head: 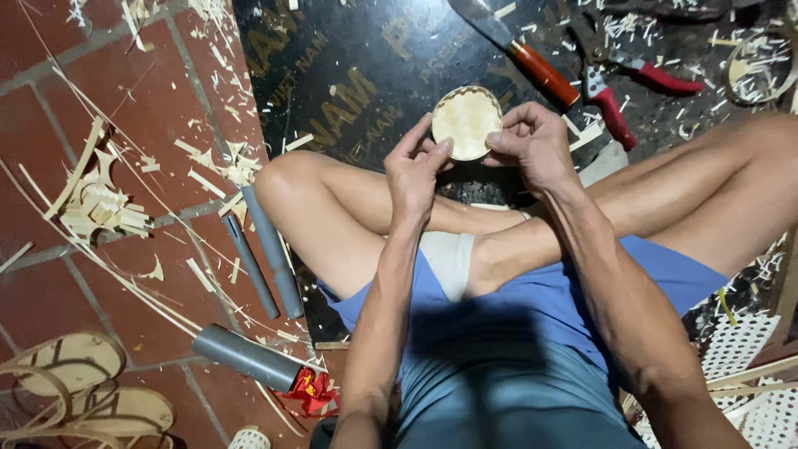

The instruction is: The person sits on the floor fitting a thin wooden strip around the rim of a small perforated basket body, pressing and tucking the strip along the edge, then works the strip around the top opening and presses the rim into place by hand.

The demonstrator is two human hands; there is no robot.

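A small round woven bamboo tray (466, 121) is held up over my crossed legs. My left hand (416, 166) pinches its lower left rim with thumb and fingers. My right hand (532, 143) grips its right rim, fingers curled over the edge. The pale woven face of the tray points toward me. I sit cross-legged on a dark printed board (357, 75).
A knife with a red-brown handle (532, 66) and red-handled pruning shears (623, 91) lie on the board beyond the tray. Grey plastic pipes (270, 249) and bamboo shavings (100, 208) litter the red tile floor at left. Woven mesh pieces (740, 345) sit at lower right, bamboo hoops (75, 382) at lower left.
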